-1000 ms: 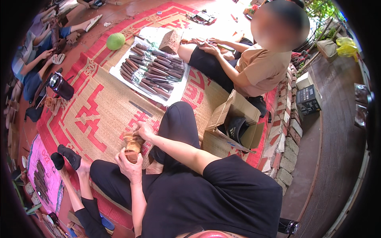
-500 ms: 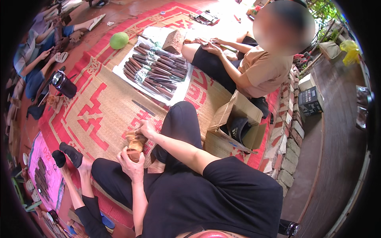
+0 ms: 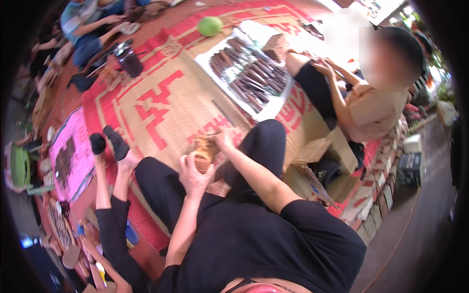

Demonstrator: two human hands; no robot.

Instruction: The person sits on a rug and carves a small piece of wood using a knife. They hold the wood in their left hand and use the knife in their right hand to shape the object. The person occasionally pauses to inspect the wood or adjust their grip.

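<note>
A yellowish-brown wooden piece [image 3: 203,150], carved-looking with a flat reddish-brown end toward me, is held between my bent knees. My left hand [image 3: 194,177] wraps round its near end. At its far end my right hand [image 3: 223,138] is closed, with the fingers bent against the wood. Whether a small tool sits in those right fingers is hidden. Just beyond, a thin dark strip-like tool [image 3: 218,107] lies on the patterned mat [image 3: 127,110].
Many dark-handled tools [image 3: 251,78] lie on a white sheet ahead, beside a brick [image 3: 276,46]. A person [image 3: 376,107] sits at right, near an open cardboard box [image 3: 312,149]. A green round fruit [image 3: 210,26], a dark flask [image 3: 128,59] and another person's feet [image 3: 115,141] are leftward.
The view has swung, so the mat and surroundings sit further right and higher in the picture. Both my hands keep hold of the wooden piece, and my left fingers now cover more of its near end.
</note>
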